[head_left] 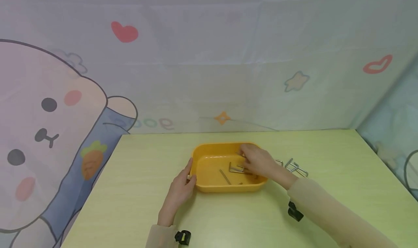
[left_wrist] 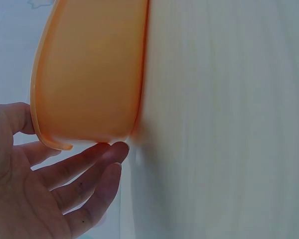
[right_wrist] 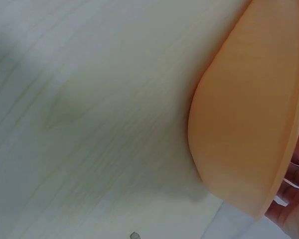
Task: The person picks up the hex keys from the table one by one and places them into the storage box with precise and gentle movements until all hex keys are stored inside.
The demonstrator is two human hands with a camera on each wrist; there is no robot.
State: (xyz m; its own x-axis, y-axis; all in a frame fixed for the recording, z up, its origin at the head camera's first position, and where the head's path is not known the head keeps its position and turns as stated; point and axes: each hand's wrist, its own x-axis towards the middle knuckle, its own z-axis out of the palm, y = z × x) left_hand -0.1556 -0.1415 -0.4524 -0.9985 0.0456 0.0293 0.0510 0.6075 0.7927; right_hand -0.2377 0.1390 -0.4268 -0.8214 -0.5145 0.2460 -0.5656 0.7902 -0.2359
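A yellow plastic tray (head_left: 209, 188) sits on the table, also seen from its side as orange in the left wrist view (left_wrist: 89, 74) and the right wrist view (right_wrist: 244, 114). My left hand (head_left: 179, 186) grips its left end, with thumb at the rim and fingers against the outer wall. Over the tray's right part, my right hand (head_left: 261, 162) reaches in; a thin metal hex key (head_left: 241, 155) sticks out from its fingertips. Several L-shaped hex keys (head_left: 240, 171) lie below that hand, partly covered by it. Another straight-looking key (head_left: 225, 177) lies near the tray's middle.
More hex keys (head_left: 297, 168) lie in a loose pile on the table, right of the tray. The pale wooden table (head_left: 137, 190) meets a printed cloth (head_left: 209, 77) at its back edge. A dark cable (head_left: 408, 168) hangs at the far right.
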